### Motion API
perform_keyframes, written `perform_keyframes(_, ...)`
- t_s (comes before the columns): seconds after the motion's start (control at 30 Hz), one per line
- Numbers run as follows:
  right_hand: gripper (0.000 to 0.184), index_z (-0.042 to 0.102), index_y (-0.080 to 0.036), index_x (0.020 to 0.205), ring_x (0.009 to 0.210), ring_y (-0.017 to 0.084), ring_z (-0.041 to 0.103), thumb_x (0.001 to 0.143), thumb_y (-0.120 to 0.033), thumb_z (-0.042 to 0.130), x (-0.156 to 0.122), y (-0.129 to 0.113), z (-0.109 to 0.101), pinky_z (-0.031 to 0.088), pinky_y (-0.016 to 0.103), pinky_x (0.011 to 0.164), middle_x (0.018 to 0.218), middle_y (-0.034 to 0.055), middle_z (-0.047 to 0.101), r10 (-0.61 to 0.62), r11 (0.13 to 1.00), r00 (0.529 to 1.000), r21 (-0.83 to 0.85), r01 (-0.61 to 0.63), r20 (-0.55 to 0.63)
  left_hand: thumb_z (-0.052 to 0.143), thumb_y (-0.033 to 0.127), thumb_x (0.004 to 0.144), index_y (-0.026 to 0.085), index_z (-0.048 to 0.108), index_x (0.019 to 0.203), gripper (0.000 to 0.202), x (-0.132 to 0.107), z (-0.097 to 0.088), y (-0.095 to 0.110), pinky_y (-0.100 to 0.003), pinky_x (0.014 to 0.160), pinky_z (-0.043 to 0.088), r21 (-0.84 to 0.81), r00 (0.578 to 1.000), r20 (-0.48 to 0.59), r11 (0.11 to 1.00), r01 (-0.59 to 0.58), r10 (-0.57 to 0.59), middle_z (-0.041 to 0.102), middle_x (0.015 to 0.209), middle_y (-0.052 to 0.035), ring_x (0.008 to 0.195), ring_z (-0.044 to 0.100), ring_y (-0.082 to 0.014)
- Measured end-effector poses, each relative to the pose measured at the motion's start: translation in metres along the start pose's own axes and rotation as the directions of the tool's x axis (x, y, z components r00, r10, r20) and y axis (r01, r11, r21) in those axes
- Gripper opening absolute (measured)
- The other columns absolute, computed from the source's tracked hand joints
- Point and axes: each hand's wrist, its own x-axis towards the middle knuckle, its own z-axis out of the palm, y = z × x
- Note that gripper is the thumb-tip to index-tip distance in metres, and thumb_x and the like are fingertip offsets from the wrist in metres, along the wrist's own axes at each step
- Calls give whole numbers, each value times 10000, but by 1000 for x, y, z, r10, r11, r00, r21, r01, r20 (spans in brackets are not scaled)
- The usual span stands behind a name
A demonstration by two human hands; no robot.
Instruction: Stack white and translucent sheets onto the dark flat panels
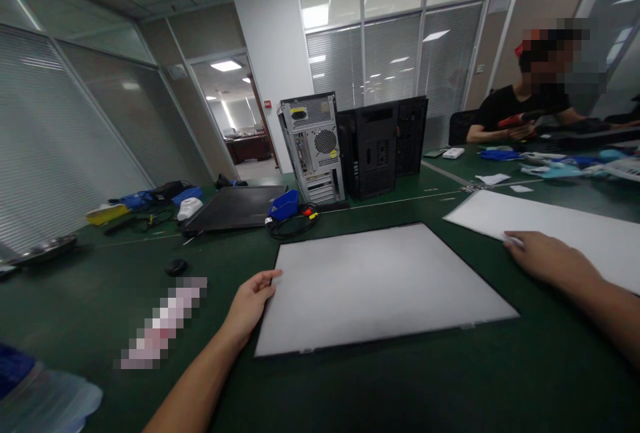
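Note:
A white rectangular panel [370, 293] with a thin dark border lies flat on the green table in front of me. At its left edge is my left hand [250, 306], fingers closed on the rim. My right hand [545, 256] is closed at the near edge of a second white panel [575, 226] on the right. Something small and white shows at its fingertips, too little to name. Part of the second panel is hidden by my right hand and forearm.
Beyond the panel stand an open computer case [315, 153] and black cases [375, 153]. Back left lie a dark flat panel [235, 208], a blue item [283, 205] and cables. A mouse-like black object [176, 267] sits left. A co-worker [520, 110] sits at the far right.

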Motion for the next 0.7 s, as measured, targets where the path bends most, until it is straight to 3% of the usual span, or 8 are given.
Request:
perform_keyframes(0.17,500,646,-169,1162,700,295,642,895,-447,326,-4,-14,-17,430,368,513,945,198,675,24,999,999,25,-24,34,640,219,653,160,664,1103,454,0,-1,-1,-247,608,411,10,1000,7,1000,-8,8,689,1016,-56,680,583,-133)
perform_keyframes(0.27,550,598,-144,1221,677,314,628,899,-467,290,-8,-36,-38,421,391,509,907,213,666,88,995,995,41,-90,42,646,223,649,167,672,1091,446,0,-1,-2,-245,607,407,8,1000,-1,1000,-6,6,688,985,-49,680,580,-134)
perform_keyframes(0.33,559,587,-136,1225,690,314,628,904,-483,287,-11,-56,-51,437,407,534,895,205,666,55,994,997,90,-59,47,650,230,649,170,675,1085,441,0,-1,-2,-242,599,400,8,1000,-7,1000,-6,6,687,949,-42,662,570,-129)
perform_keyframes(0.5,463,611,-211,1202,849,255,646,920,-460,341,-26,-121,-66,511,405,727,1053,110,677,-212,957,975,218,192,71,638,233,662,160,665,1105,450,-1,-1,-1,-236,574,388,21,1000,-9,1000,7,-6,678,897,-36,622,548,-118)
perform_keyframes(0.7,354,614,-271,1184,975,194,632,926,-371,393,-52,-185,-77,521,407,855,1127,28,661,-591,778,805,302,552,54,668,250,640,167,672,1088,456,-1,0,1,-242,580,404,5,1000,-16,1000,11,-11,693,942,-45,632,571,-128)
